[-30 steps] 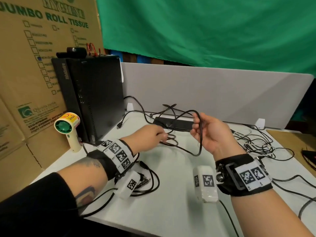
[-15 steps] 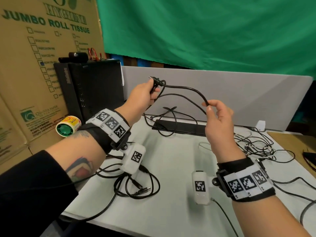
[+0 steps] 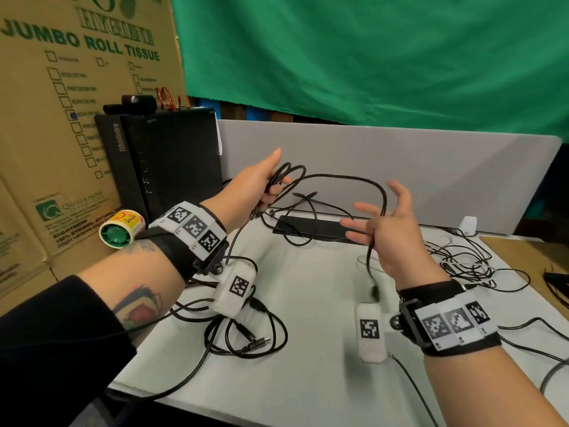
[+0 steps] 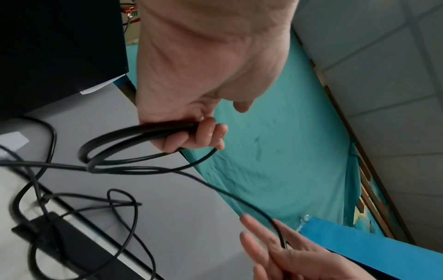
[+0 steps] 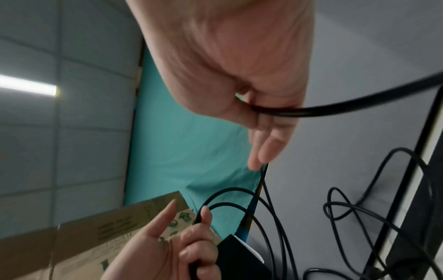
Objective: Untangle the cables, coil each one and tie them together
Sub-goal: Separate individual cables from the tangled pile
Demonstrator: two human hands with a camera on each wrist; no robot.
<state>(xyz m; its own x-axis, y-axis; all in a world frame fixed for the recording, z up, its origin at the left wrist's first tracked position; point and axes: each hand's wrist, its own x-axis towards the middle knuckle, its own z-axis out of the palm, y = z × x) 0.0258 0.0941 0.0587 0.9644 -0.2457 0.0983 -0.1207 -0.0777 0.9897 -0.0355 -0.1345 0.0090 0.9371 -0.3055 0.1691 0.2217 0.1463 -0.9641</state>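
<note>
A black cable [image 3: 338, 177] arcs in the air between my two hands above the white table [image 3: 308, 389]. My left hand [image 3: 261, 183] grips two or three loops of it; the left wrist view shows fingers curled round the coil [image 4: 115, 140]. The right hand [image 3: 388, 229] is spread with straight fingers, and the cable runs across its palm between the fingers [image 5: 266, 144]. The cable's free plug [image 3: 375, 292] hangs below that hand. More black cables [image 3: 295, 211] lie tangled on the table beneath.
A coiled cable bundle [image 3: 246, 337] lies front left and a loose cable tangle [image 3: 462, 260] at the right. A black tower PC [image 3: 172, 161] and a tape roll [image 3: 121, 229] stand left. A grey partition [image 3: 431, 167] closes the back, with a black strip [image 3: 311, 228] before it.
My left hand rose from the table with the cable and has gathered loops into its grip. The right hand let go its pinch, spread its fingers and moved right along the cable.
</note>
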